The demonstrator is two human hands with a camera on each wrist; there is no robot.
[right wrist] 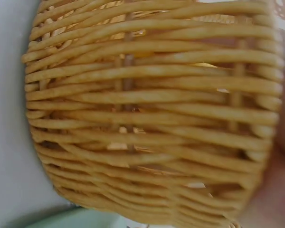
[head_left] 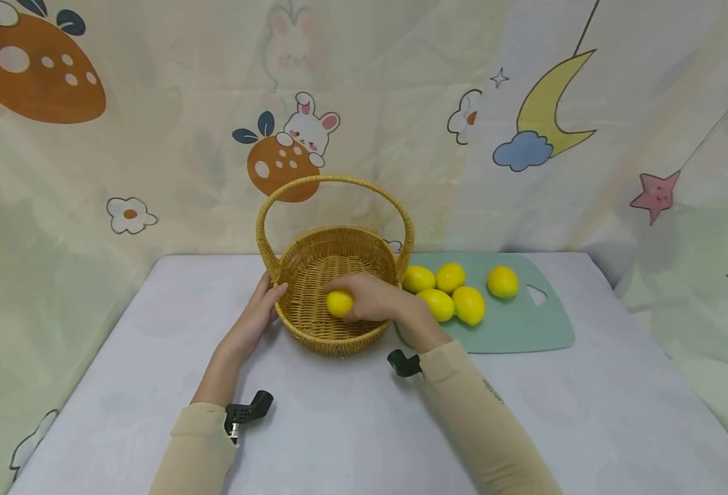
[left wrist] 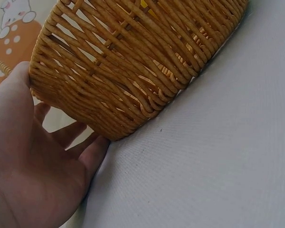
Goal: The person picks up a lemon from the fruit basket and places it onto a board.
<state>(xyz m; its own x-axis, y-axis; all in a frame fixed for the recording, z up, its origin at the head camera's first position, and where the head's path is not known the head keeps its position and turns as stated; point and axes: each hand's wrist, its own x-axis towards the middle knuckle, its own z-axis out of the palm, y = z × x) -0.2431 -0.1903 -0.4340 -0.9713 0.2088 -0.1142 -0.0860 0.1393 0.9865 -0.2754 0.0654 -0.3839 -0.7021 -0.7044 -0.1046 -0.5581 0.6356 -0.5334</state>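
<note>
A round wicker basket (head_left: pixel 304 338) with a tall arched handle stands on the table. My left hand (head_left: pixel 254 320) holds its left side, thumb over the rim near the handle's foot. In the left wrist view, the fingers (left wrist: pixel 72 134) lie along the outside of the basket (left wrist: pixel 128 57), low by its base. Inside the basket, my right hand (head_left: pixel 372 297) grips a yellow lemon (head_left: pixel 339 303) with its fingers curled over it, low near the woven bottom. The basket's wall (right wrist: pixel 147 99) hides most of that hand and the lemon in the right wrist view.
Right of the basket lies a pale green cutting board (head_left: pixel 518 333), partly behind the right wrist. Several lemons (head_left: pixel 469 306) cluster on it, and one lemon (head_left: pixel 502 282) sits apart near the board's cut-out grip. A printed cloth (head_left: pixel 190 137) hangs behind the white-covered table (head_left: pixel 326 426).
</note>
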